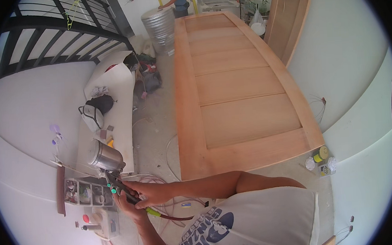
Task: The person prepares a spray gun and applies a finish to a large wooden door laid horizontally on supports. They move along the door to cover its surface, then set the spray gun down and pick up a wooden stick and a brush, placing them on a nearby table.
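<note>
- While the left hand [128,208] wraps around the grip [132,198] from the near side, the right hand [152,194] closes on it from the right, so both hold the spray gun [114,178] in the lower left of the frame; how each finger lies is hard to tell.
- The gun's tilted metal cup [108,156] sits beyond both hands, toward the upper left.
- Just behind the grip, a yellow-green fitting [153,212] meets a dark red hose [177,218], which runs rightward.
- A large panelled wooden door [247,117] fills the centre and upper middle, apart from the gun.
- A divided tray [91,192] lies left of the left hand.
</note>
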Demonstrator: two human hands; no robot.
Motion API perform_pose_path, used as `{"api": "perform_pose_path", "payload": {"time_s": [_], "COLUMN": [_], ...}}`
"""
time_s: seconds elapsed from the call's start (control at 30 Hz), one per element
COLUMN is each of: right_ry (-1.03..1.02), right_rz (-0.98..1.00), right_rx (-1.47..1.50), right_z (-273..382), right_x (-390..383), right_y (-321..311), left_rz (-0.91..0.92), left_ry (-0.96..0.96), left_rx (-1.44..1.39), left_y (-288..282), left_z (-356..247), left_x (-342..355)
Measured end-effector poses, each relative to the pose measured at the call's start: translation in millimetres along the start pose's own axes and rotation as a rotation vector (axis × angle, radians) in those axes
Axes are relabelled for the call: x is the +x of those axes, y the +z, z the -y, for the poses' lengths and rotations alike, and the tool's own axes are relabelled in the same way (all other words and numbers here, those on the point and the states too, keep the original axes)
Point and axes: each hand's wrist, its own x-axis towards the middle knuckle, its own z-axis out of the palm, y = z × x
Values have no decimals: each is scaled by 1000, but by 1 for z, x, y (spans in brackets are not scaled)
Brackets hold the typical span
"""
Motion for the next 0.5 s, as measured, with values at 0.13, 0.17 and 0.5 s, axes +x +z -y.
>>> {"api": "perform_pose_path", "payload": {"time_s": [0.13,0.17,0.5], "right_ry": [240,184,306], "right_rz": [50,-41,-812], "right_rx": [206,118,-406], "right_z": [14,-1,-106], "right_x": [53,57,161], "right_y": [-53,-60,-145], "left_rz": [118,195,658], "left_ry": [15,19,41], "left_rx": [-131,-190,-382], "left_y": [0,3,72], "left_z": [36,49,125], "left_x": [69,85,240]}}
